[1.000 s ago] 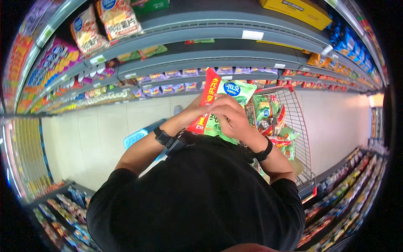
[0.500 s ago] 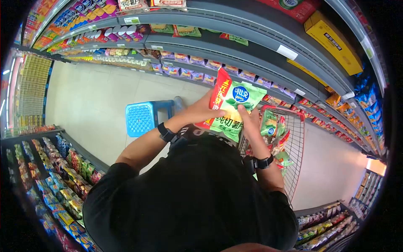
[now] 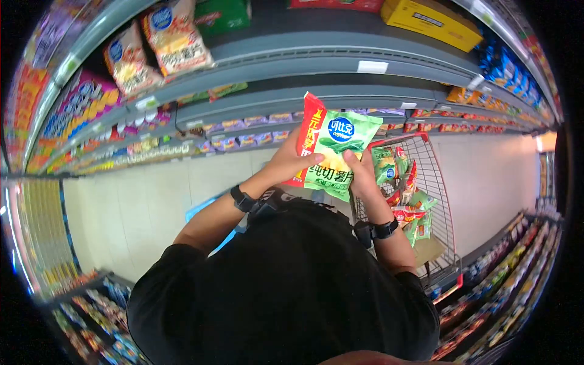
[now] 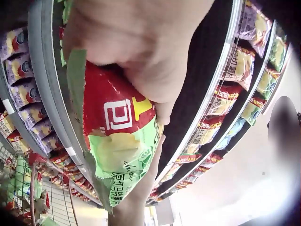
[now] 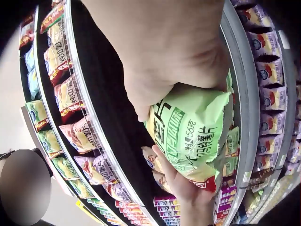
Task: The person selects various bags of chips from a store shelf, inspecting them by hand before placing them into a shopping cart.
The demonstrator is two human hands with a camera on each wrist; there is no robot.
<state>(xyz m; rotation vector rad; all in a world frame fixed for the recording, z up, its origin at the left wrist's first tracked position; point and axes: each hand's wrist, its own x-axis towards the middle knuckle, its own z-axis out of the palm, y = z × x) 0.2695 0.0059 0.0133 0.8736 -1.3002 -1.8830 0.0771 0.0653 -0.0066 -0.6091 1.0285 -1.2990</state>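
Note:
Both hands hold a green and red bag of potato chips (image 3: 348, 139) in front of the chest, its printed front facing up toward the head camera. The left hand (image 3: 289, 164) grips the red left side, thumb lying on the front. On the other side, the right hand (image 3: 364, 177) grips the lower right edge, its thumb also pressed on the front. Fingers of both hands are largely hidden behind the bag. In the left wrist view the bag's red lower corner (image 4: 108, 101) shows beneath the left palm; the right wrist view shows its green side (image 5: 193, 127).
A wire shopping cart (image 3: 447, 210) with several chip bags (image 3: 384, 164) stands close at the right. Shelves (image 3: 292, 58) of snacks run across the front, with a yellow box (image 3: 432, 23) on top. A blue stool (image 3: 204, 210) is partly hidden behind the left arm.
The right hand, earlier across the bag's front near the left hand, has moved to the right edge, uncovering the front print. The head view swung aside and back.

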